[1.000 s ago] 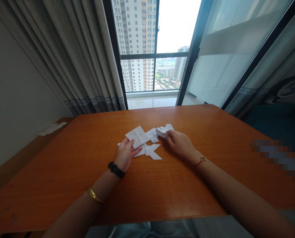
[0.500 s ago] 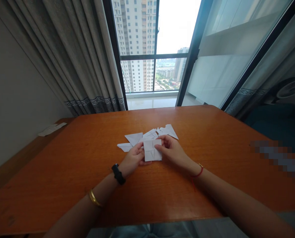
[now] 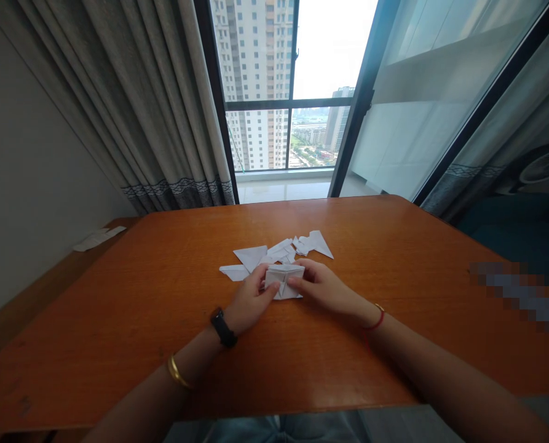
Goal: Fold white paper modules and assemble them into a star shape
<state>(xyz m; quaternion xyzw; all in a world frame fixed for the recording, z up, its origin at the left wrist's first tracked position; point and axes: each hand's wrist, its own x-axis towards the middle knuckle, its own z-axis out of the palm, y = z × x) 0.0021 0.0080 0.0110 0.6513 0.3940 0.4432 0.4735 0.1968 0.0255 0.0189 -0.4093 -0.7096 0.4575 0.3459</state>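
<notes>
Seated view of a wooden table, ordered from near to far. At the lower margin, the wearer's blue-clad lap (image 3: pixel 281 429) adjoins the near edge of the orange-brown tabletop (image 3: pixel 324 375), whose surface shows fine grain and a soft sheen. The left forearm bears a gold bangle (image 3: pixel 175 371) and a black wristband (image 3: pixel 224 328); the right wrist bears a red cord bracelet (image 3: pixel 378 318). Near the middle of the table, the left hand (image 3: pixel 251 299) and right hand (image 3: pixel 332 288) pinch a folded white paper (image 3: pixel 284 282) from its two sides, thumbs on the near face, the other fingers partly hidden behind. Just beyond it lie loose folded papers (image 3: pixel 250 256), some overlapping, some pointed. At the right, a patch of the view is masked by coarse blocks, and its content cannot be told. At the left, pale paper strips (image 3: pixel 98 239) rest on a wooden ledge (image 3: pixel 122 223) beside the grey wall (image 3: pixel 34 154). Past the table's far edge, a grey curtain (image 3: pixel 173 123) with a patterned lower band hangs at left; a second curtain (image 3: pixel 481 144) and a round fan (image 3: pixel 546 166) stand in shadow at right. Between them, a dark-framed opening gives onto a glossy pale floor (image 3: pixel 283 191), a window and, outside, a high-rise building (image 3: pixel 256 67).
</notes>
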